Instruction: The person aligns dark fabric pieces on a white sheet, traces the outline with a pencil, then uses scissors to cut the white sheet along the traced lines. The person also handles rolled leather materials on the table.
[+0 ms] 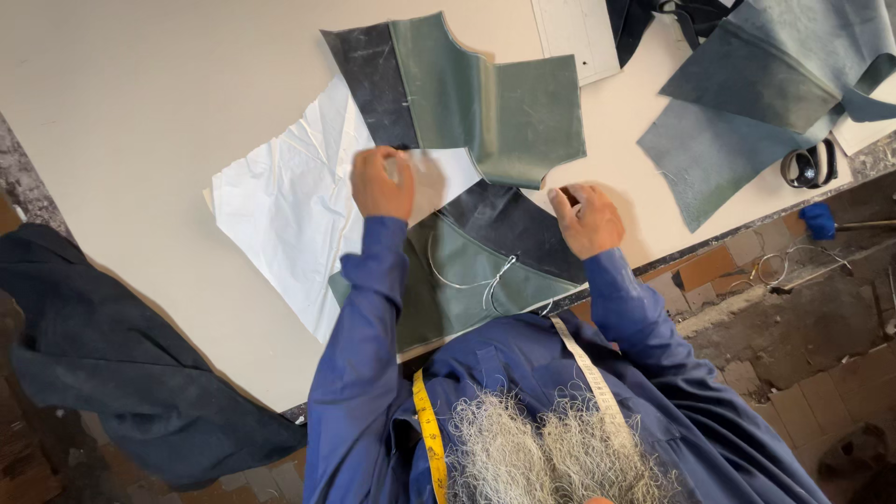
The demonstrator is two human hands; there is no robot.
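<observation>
Two hands work at a pale table point(140, 112). The left hand point(381, 183) pinches the edge of a green fabric piece point(504, 112) that lies over white paper point(280, 205). The right hand point(586, 219), fingers curled, presses down on dark fabric point(509, 224) just beside it. More green fabric pieces point(747, 103) lie well apart.

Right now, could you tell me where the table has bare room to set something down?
The widest bare stretch of the table lies beyond the white sheet. A narrower strip runs between the green panel and the grey-blue pieces. Around both hands it is crowded.
</observation>
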